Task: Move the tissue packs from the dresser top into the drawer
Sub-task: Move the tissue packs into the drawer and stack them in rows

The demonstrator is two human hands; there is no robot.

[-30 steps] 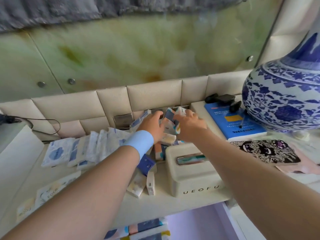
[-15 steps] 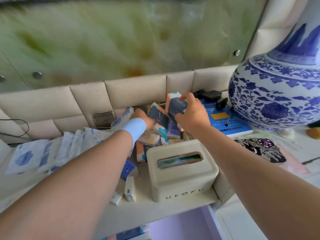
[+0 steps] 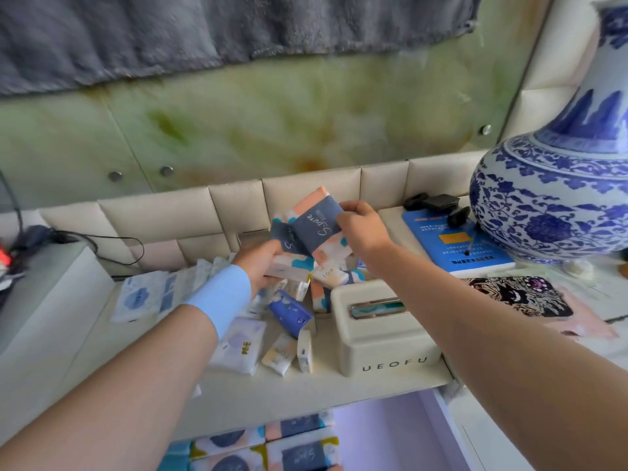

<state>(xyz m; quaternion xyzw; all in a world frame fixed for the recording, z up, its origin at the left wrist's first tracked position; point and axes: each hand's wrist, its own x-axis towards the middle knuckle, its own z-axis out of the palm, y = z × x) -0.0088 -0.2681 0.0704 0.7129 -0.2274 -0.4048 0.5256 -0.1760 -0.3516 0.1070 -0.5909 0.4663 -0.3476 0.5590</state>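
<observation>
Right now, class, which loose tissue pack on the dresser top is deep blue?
The deep blue pack left of the UEOFU tissue box; its neighbours are white or pale.

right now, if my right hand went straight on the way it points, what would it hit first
Probably the stack of packs in your left hand: your right hand, pinching a dark-banded pack, points leftward at it. Depth is unclear; they may already touch.
</observation>
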